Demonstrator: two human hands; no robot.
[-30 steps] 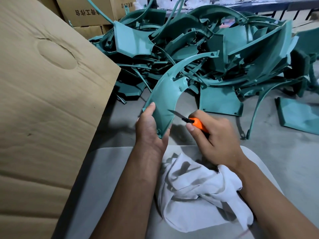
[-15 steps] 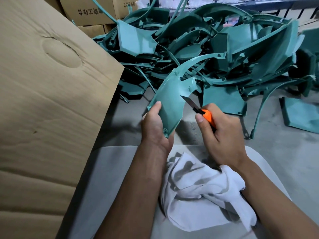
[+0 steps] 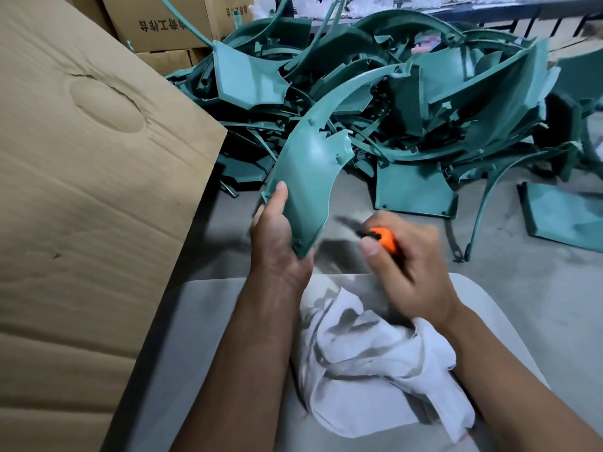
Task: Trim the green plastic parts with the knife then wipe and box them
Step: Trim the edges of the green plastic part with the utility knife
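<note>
My left hand point(image 3: 279, 243) grips the lower end of a curved green plastic part point(image 3: 310, 171), held upright, with its thin arm arching up to the right. My right hand point(image 3: 408, 259) holds a knife point(image 3: 380, 238) with an orange handle; its dark blade is blurred and points left, a short way off the part's inner edge. A crumpled white cloth point(image 3: 375, 357) lies on my lap under my right wrist. A big cardboard box flap point(image 3: 91, 177) fills the left side.
A large heap of green plastic parts point(image 3: 408, 93) covers the grey floor ahead. Flat green pieces point(image 3: 414, 190) and another one point(image 3: 567, 216) lie nearer on the right. Printed cardboard boxes point(image 3: 163, 24) stand at the back left.
My right hand with the knife has dropped down and away from the part's inner edge, blurred by motion. My left hand keeps its hold on the part.
</note>
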